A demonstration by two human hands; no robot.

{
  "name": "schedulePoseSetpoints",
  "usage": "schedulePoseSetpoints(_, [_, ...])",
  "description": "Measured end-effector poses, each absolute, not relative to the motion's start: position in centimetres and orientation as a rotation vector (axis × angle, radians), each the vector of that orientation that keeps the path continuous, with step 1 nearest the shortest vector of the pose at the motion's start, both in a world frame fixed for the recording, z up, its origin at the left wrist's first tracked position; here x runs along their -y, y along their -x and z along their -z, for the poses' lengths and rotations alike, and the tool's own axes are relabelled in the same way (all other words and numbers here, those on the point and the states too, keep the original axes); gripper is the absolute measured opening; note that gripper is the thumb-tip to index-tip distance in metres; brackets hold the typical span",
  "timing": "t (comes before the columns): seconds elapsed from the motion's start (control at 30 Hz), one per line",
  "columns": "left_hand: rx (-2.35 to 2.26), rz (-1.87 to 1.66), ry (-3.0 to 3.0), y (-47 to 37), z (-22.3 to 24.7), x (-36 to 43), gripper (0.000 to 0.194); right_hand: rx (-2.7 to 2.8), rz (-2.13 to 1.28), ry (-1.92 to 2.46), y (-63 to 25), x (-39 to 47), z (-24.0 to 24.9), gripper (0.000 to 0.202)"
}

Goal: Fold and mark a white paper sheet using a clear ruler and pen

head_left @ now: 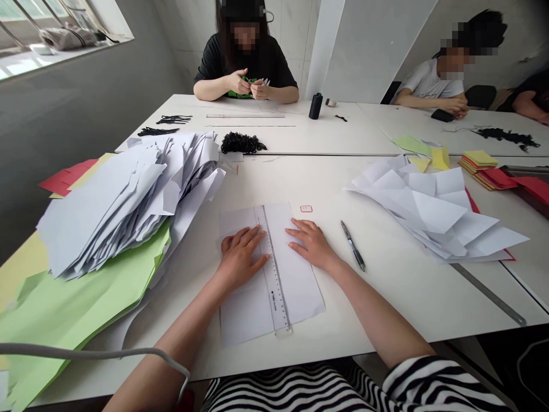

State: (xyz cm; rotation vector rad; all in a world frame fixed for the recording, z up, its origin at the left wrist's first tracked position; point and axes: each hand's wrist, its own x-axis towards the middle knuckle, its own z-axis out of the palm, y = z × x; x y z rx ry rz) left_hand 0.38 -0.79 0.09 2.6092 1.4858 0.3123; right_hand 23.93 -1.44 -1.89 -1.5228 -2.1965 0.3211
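A white sheet of paper [302,286] lies on the table in front of me, with a clear ruler [277,286] running lengthwise across it. My left hand [241,256] rests on the sheet and the ruler's left side, palm down with its fingers apart. On the sheet's right edge lies my right hand [312,243], fingers spread, to the right of the ruler and apart from it. Neither hand grasps anything. A pen [353,246] lies to the right of my right hand. Just beyond the sheet is a small red-framed label [306,209].
A tall pile of white paper [115,200] over green sheets [86,309] fills the left. Folded white papers [433,206] and a metal ruler [489,294] lie right. Black cord [242,143] and a thread spool [315,106] are farther back. Other people sit across the tables.
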Motion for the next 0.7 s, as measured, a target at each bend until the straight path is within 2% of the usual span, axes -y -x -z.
schedulePoseSetpoints(0.7, [-1.501, -0.308, -2.603, -0.44, -0.11, 0.83, 0.051, 2.207, -0.328, 1.537, -23.99, 1.42, 1.81, 0.038])
